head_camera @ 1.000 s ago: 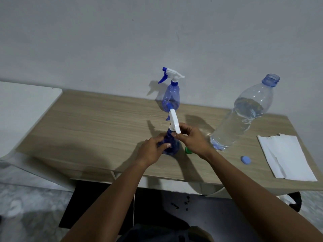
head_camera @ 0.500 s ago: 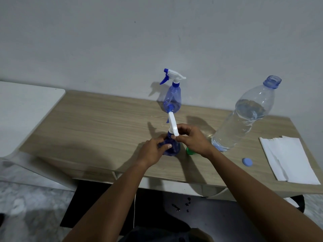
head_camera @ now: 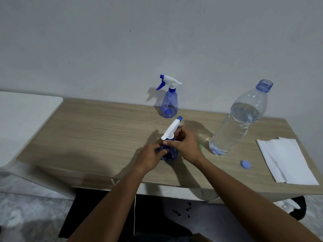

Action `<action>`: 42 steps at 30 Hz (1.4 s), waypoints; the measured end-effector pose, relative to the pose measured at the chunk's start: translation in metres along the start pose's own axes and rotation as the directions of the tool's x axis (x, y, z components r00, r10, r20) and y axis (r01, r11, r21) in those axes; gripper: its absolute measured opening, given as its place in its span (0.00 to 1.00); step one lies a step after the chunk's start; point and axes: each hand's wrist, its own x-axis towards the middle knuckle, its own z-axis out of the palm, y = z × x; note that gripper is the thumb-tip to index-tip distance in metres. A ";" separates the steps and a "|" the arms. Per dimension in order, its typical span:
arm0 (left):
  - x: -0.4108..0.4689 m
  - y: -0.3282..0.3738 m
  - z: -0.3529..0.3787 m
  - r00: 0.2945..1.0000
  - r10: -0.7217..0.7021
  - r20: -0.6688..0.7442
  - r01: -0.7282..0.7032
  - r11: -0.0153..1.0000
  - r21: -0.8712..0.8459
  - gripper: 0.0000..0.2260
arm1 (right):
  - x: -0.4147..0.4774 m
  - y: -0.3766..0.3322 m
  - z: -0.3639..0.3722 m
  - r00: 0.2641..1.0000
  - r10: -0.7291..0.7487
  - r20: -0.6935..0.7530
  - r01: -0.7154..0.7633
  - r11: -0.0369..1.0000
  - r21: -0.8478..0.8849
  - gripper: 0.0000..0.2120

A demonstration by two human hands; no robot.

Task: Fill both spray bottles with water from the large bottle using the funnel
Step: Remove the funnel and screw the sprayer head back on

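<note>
Working at the white spray head [head_camera: 170, 131], my right grip [head_camera: 185, 144] is pinched around its collar while my left grip [head_camera: 153, 154] curls round the body of the near spray bottle [head_camera: 170, 154]. That bottle stands on the worktop [head_camera: 96, 128], close to the near edge.

A slip in the twist could tip the bottle toward me and off that edge. The large bottle [head_camera: 239, 123] stands uncapped just right of my right forearm, so an outward swing of the elbow could topple it and send water over the white paper [head_camera: 286, 159]. Its cap [head_camera: 245, 165] lies loose near the edge and would roll off easily. I see only a green sliver of the funnel [head_camera: 200, 145] behind my right grip, so I may nudge it blind.

The far spray bottle [head_camera: 169, 105] stands by the wall, well apart. The open wood is to the left, so I judge that the safer side to move into.
</note>
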 end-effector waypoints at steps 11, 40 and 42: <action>-0.001 0.004 -0.003 0.998 0.053 0.024 -0.052 0.998 -0.037 0.14 | 0.002 0.008 -0.012 0.998 0.034 0.059 -0.045 0.980 0.193 0.14; -0.001 0.005 -0.006 1.000 0.018 0.000 -0.018 1.000 0.014 0.10 | -0.011 -0.001 0.002 0.998 -0.025 -0.052 0.029 0.995 0.091 0.09; -0.002 0.008 -0.005 1.000 0.008 -0.016 -0.008 1.000 0.002 0.10 | -0.011 0.000 0.009 0.990 0.024 -0.137 -0.006 0.992 0.127 0.07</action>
